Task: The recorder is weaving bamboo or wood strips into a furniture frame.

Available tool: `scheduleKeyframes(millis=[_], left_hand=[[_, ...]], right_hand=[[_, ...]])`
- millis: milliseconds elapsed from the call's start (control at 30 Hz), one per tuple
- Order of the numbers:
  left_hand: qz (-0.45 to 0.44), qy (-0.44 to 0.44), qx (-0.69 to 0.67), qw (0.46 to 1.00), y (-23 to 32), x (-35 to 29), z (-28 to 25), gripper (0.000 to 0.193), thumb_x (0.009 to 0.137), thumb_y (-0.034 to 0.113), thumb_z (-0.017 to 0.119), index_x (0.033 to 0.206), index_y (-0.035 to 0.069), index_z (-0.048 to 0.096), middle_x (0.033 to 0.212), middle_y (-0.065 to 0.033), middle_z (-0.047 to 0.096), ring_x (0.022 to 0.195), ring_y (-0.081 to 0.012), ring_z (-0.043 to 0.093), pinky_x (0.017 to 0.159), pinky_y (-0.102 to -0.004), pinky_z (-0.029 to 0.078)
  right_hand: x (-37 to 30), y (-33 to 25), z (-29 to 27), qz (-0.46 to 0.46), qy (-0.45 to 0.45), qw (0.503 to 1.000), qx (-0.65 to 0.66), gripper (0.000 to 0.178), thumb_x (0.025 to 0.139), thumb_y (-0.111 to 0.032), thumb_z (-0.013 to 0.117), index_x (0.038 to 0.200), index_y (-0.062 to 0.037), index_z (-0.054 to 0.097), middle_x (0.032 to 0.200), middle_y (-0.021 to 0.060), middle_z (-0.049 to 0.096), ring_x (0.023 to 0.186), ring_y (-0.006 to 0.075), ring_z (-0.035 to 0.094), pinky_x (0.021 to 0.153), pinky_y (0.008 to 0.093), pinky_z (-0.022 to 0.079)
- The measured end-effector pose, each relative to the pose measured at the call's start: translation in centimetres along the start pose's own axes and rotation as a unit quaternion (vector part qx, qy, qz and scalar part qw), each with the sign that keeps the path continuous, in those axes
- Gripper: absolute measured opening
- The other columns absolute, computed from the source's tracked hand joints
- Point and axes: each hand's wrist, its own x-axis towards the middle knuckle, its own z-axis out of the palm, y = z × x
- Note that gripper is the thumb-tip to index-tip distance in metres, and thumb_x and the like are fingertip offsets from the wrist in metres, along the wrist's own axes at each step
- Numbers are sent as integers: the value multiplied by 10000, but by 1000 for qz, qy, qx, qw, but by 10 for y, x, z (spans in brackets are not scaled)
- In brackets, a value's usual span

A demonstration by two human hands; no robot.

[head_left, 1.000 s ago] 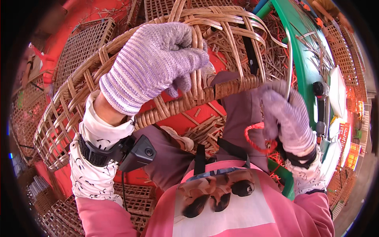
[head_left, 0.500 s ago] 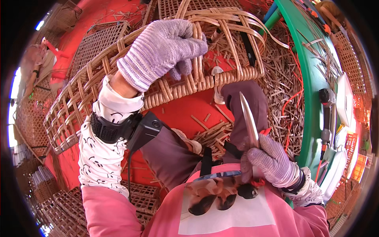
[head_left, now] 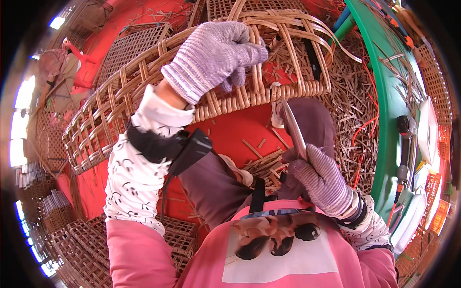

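A partly woven brown wicker basket (head_left: 126, 96) stretches across in front of me, with a thick coiled rim on its near side. My left hand (head_left: 216, 57), in a striped lilac glove, is closed round an upright strand of it near the right part. The fingertips are partly hidden behind the strand. Held at my lap, my right hand (head_left: 325, 181) in a matching glove is wrapped round a pointed knife (head_left: 295, 127). Its metal blade points up and away, with the tip just below the coiled rim. The glove covers the handle. Loose pale strips curve over the basket's far right end.
Many cut wicker strips (head_left: 348, 98) litter the red floor on the right. Beyond them stands a green table (head_left: 383, 149) bearing a dark hand tool (head_left: 406, 149) and a white tray (head_left: 427, 127). An orange cord (head_left: 366, 128) trails over the scraps. Woven wicker pieces (head_left: 86, 245) lie at lower left.
The view has shifted slightly. My right hand has turned the knife and brought its tip closer to the basket's coiled rim. My left hand keeps its hold on the basket.
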Motion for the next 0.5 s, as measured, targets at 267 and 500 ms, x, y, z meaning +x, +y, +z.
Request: scheduleKeyframes(millis=[267,500], left_hand=[[12,16,-9,1000,-2,1,9,170,801,203,669,823,39,632,462,6,484,349,-57,424,328,-205,308],[6,3,-22,1000,-1,2,10,216,790,209,688,692,53,577,430,-6,458,322,-71,397,315,-221,281]], right_hand=[[9,-1,-14,25,-21,998,-56,158,934,-73,450,1051,-8,535,771,17,596,638,67,568,560,197,474],[12,-2,-19,-3,-14,998,-57,167,936,-91,474,1044,4,559,694,5,538,610,71,524,559,205,450]])
